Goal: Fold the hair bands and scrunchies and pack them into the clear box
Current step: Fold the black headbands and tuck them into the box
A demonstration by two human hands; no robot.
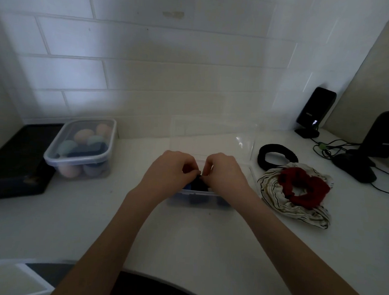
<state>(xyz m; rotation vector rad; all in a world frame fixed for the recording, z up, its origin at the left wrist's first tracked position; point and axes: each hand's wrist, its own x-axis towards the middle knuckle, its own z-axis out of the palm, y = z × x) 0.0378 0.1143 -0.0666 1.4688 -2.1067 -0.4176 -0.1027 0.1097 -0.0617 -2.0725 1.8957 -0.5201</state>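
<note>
The clear box (200, 195) sits on the white counter in front of me, its lid (214, 137) lying open behind it. Blue and dark bands show through its front wall. My left hand (170, 170) and my right hand (226, 173) are together over the box, fingers pinched on a dark band (198, 184) that sits in the box. To the right lie a black hair band (276, 158), a red scrunchie (303, 187) and, under it, a white striped scrunchie (293, 207).
A lidded plastic tub (82, 147) of pastel rounded items stands at the left, beside a dark box (17, 162). Two black speakers (315, 112) (381, 135) and cables (329, 148) occupy the back right corner. A tiled wall runs behind the counter.
</note>
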